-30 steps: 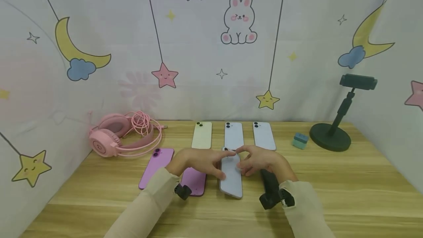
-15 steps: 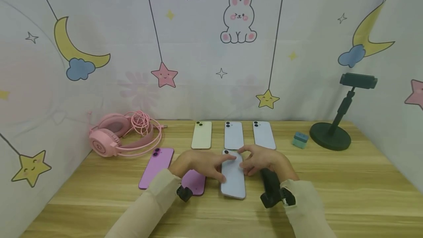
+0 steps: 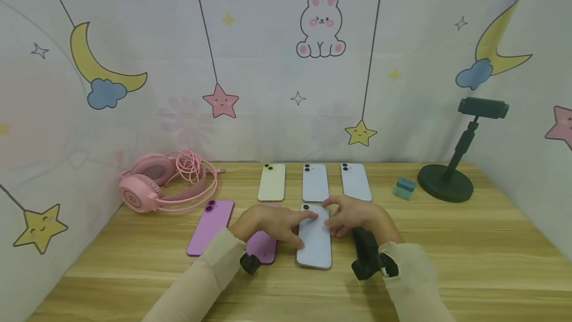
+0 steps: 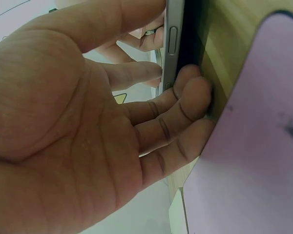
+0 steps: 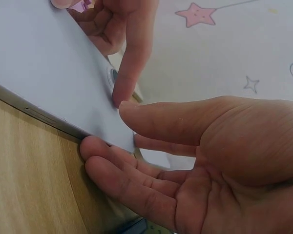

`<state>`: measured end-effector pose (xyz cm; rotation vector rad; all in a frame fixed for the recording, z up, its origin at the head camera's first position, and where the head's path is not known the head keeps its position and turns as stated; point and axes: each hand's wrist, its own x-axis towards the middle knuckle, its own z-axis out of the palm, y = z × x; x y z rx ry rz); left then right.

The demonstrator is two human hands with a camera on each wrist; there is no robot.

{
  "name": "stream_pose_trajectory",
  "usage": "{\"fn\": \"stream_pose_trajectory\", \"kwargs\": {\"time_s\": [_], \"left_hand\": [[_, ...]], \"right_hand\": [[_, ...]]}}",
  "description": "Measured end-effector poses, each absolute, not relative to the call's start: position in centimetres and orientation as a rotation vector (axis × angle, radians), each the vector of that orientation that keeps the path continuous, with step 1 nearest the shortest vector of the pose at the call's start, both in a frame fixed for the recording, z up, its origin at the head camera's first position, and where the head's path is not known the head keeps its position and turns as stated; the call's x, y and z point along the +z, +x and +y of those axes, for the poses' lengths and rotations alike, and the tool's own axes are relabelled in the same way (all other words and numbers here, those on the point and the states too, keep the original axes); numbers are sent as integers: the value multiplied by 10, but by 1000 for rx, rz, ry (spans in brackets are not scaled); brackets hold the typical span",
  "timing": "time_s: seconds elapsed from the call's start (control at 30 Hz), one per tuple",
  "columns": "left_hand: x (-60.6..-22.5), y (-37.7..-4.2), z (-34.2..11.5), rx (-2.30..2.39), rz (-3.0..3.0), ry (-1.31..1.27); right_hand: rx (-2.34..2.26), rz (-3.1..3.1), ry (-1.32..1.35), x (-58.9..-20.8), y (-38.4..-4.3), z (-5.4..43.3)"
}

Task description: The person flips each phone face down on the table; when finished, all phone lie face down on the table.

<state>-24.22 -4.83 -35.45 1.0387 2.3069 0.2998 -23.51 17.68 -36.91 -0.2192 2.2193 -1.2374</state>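
A pale bluish-white smartphone [image 3: 315, 247] lies back up on the wooden table between both hands, its camera end away from me. My left hand [image 3: 277, 220] reaches over from the left. Its index finger rests on the phone's back near the lens, with the thumb at the left edge; its other fingers hang loosely beside that edge. From the right, my right hand [image 3: 355, 212] touches the phone's upper right side. In the right wrist view, fingertips [image 5: 95, 146] sit right at the side edge. Under the left hand lies a purple phone [image 3: 263, 250], partly hidden.
Another purple phone [image 3: 211, 227] lies further left. Behind stand out a cream phone [image 3: 271, 183] and two whitish phones [image 3: 315, 183]. Pink headphones [image 3: 143, 195] sit back left. A teal block [image 3: 404, 189] and a black stand [image 3: 447, 183] are back right. A dark object [image 3: 364, 242] lies beneath the right wrist.
The pale phone has shifted slightly right and now lies straighter and flatter. Both hands moved a little with it, staying at its upper part; the other phones have not moved.
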Motion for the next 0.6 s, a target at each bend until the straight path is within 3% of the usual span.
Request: {"fn": "stream_pose_trajectory", "kwargs": {"time_s": [0.6], "left_hand": [[-355, -241, -46, 227, 2332, 1018]], "right_hand": [[-1251, 2214, -211, -370, -236, 179]]}}
